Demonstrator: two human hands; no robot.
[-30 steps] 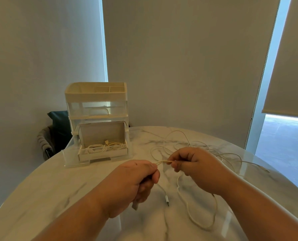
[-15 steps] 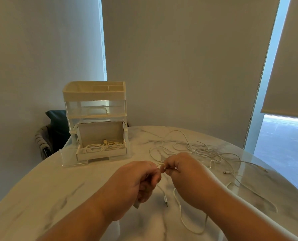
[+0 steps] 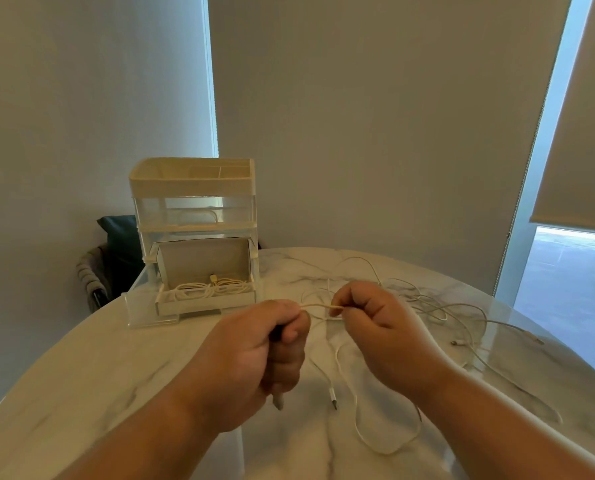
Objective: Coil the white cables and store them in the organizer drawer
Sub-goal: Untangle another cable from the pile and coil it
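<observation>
Both hands are closed on one white cable (image 3: pixel 318 306) above the marble surface (image 3: pixel 116 368). The left hand (image 3: pixel 254 355) is a fist wrapped round it, with a plug tip (image 3: pixel 278 404) poking out below. The right hand (image 3: pixel 382 327) pinches it just beside, and a short taut stretch runs between them. The cable's slack loops down onto the surface. A loose tangle (image 3: pixel 427 306) of white cables lies behind the right hand. The organizer (image 3: pixel 194 188) stands at the far left, its bottom drawer (image 3: pixel 206 306) pulled out, with a coil (image 3: pixel 213 288) inside.
</observation>
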